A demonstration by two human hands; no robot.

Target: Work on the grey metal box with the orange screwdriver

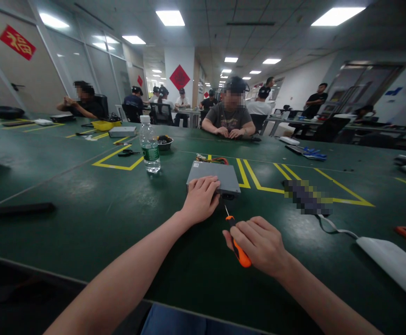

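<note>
A flat grey metal box (213,177) lies on the green table (84,218) in front of me, with coloured wires at its far edge. My left hand (200,199) rests on its near left corner, fingers curled over the top and gripping it. My right hand (259,244) is closed round the orange handle of a screwdriver (238,245). The thin metal tip points toward the box's near edge and stops just short of it.
A water bottle (149,145) stands left of the box. A white device (395,266) with a cable lies at right, beside a blurred object (306,196). A person (229,114) sits opposite; others sit further back. Yellow tape lines mark the table.
</note>
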